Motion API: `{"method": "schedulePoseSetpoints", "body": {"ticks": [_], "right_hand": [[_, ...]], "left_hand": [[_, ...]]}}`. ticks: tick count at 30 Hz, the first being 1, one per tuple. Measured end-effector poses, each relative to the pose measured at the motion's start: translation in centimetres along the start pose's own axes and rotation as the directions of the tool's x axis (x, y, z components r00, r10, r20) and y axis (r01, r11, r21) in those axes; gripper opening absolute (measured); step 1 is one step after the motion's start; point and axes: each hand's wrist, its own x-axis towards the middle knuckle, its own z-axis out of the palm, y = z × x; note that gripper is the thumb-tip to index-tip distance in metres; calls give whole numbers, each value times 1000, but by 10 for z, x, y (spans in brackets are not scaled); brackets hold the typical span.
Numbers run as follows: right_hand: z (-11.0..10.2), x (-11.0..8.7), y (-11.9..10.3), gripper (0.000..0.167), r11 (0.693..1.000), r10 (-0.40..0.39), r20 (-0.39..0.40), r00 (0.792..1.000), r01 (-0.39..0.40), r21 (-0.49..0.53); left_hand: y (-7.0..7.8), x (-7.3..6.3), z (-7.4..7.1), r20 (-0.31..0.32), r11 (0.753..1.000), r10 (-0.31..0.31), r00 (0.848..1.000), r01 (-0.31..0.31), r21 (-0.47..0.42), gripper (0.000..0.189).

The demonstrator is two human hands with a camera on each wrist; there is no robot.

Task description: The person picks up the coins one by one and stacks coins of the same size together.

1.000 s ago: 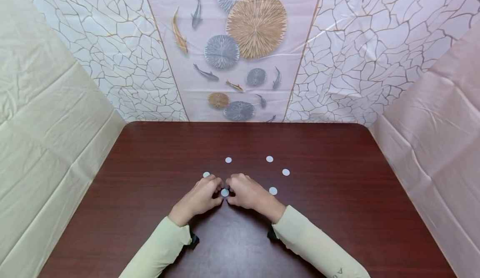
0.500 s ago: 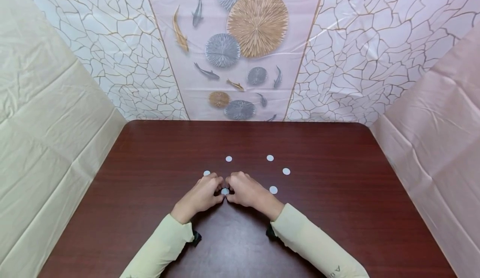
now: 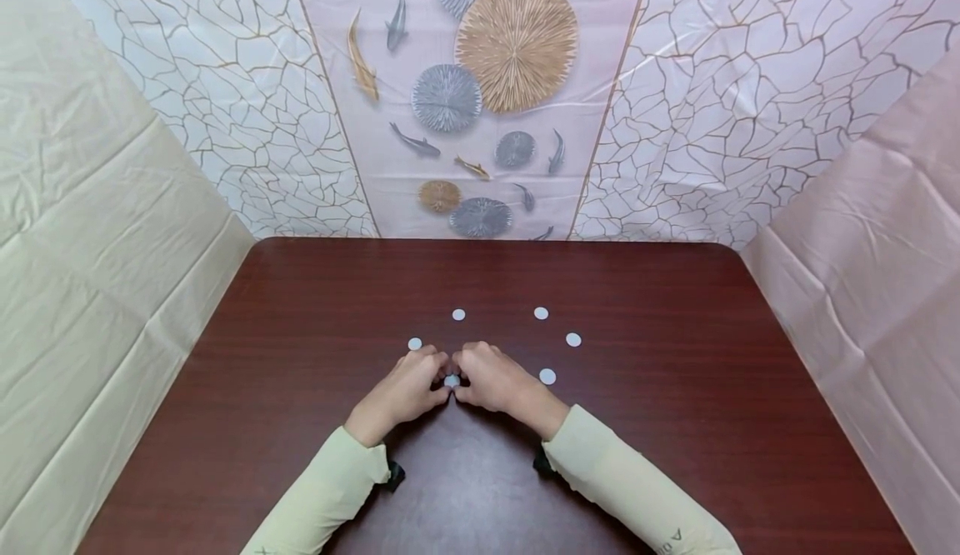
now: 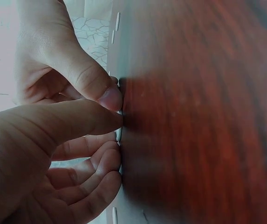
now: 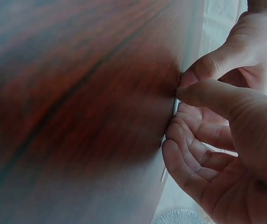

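Note:
A small white disc (image 3: 452, 381) lies flat on the dark red-brown table (image 3: 300, 305), between both hands. My left hand (image 3: 407, 384) curls round its left side, thumb at the near edge and fingertips at the far edge. From the other side my right hand (image 3: 491, 378) mirrors this, with its thumb (image 5: 205, 93) and bent fingers at the rim. In the left wrist view the two thumb tips meet over the thin edge of the disc (image 4: 119, 133), and the fingertips rest on the tabletop. Fingers partly cover the disc.
Several more white discs lie about: one (image 3: 415, 344) just beyond the left hand, one (image 3: 459, 315) farther back, one (image 3: 547, 377) beside the right wrist, others at the back right. A patterned cloth (image 3: 480, 122) hangs behind the table, with plain cloth (image 3: 112, 288) at the sides.
The thumbs have closed in slightly, and the fingers now cover more of the disc between them. The other discs stay put; the head view has tilted a little.

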Motion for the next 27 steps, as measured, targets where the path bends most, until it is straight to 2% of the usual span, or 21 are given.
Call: {"method": "schedulePoseSetpoints", "body": {"ticks": [12,20,27], "right_hand": [[0,-9,-1,13,1000,-1,9,1000,1,9],[1,-16,-1,16,1000,-14,18,1000,14,5],[1,-18,2,15,998,-44,-1,999,44,45]], "left_hand": [[7,-3,5,29,1000,-12,1000,13,-6,15],[12,-6,6,48,1000,9,999,-9,-11,17],[13,-6,5,39,1000,3,999,-2,-31,15]]}}
